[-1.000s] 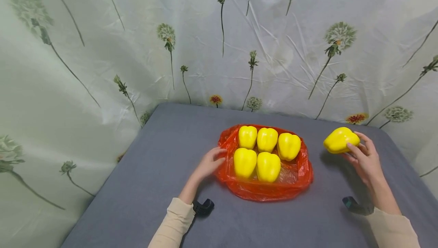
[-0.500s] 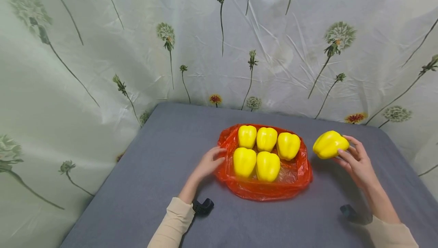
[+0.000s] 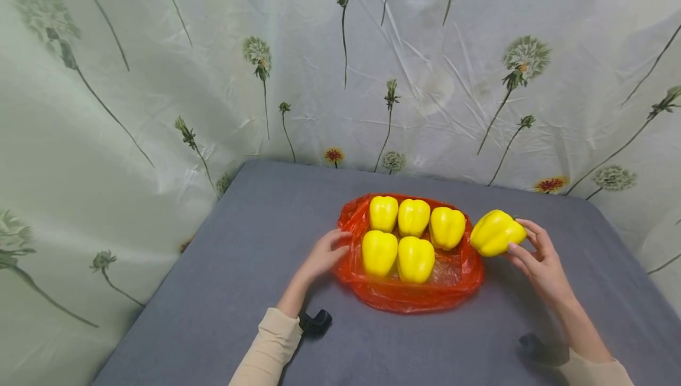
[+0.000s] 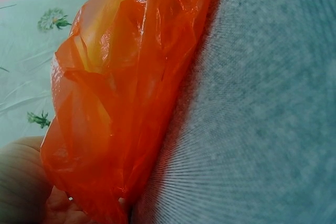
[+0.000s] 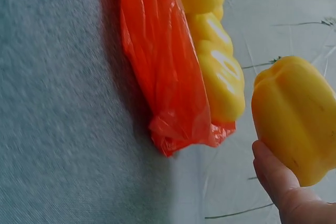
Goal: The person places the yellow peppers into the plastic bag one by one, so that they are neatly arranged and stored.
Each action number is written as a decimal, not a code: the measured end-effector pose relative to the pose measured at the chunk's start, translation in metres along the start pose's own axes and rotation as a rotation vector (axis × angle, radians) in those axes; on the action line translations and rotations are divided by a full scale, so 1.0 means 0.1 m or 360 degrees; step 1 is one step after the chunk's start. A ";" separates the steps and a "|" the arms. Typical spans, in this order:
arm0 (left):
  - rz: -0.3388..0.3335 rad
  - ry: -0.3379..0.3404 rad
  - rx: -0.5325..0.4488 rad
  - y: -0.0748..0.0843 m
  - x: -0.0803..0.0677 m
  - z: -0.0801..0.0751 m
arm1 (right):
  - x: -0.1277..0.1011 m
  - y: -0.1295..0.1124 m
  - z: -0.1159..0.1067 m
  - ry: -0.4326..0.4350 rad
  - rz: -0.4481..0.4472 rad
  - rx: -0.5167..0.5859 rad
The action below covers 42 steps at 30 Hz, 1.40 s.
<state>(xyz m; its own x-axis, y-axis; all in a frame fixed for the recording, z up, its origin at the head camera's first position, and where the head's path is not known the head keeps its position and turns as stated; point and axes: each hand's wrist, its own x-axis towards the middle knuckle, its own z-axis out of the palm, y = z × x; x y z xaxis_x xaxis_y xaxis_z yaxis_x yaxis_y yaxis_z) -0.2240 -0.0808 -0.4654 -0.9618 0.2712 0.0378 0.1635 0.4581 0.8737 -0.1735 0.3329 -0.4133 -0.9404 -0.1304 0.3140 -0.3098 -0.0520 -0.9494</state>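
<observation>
My head view looks forward and down from above the near edge of the table [image 3: 255,268], facing the flowered curtain [image 3: 159,78], at middling range. My left wrist view lies almost against the orange plastic bag [image 4: 121,98], skimming the tabletop. My right wrist view, also close and low, shares that bag [image 5: 163,77] and the table with both.

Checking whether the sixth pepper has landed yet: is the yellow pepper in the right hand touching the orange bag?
Apart. The right wrist view shows pale backdrop between the held pepper and the orange bag.
</observation>
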 end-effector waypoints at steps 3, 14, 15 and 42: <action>-0.0008 -0.0006 0.0007 0.00 -0.01 0.00 | -0.02 0.00 0.04 0.0000 0.0055 -0.0059; 0.0017 0.0011 -0.0016 0.00 -0.02 0.00 | -0.11 0.03 0.20 -0.0019 0.0217 -0.0454; 0.0019 0.0013 -0.0014 0.00 -0.01 0.00 | -0.12 0.04 0.22 -0.0015 0.0216 -0.0469; 0.0029 -0.0001 0.0008 0.01 0.00 0.00 | -0.14 0.13 0.51 -0.0238 0.0551 -0.0857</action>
<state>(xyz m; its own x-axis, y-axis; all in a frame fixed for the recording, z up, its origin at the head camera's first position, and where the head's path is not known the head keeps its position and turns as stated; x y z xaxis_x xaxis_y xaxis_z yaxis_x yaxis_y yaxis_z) -0.2234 -0.0805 -0.4648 -0.9584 0.2804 0.0534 0.1823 0.4574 0.8704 -0.1573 0.2834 -0.4297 -0.9808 -0.1887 -0.0495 -0.0560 0.5153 -0.8552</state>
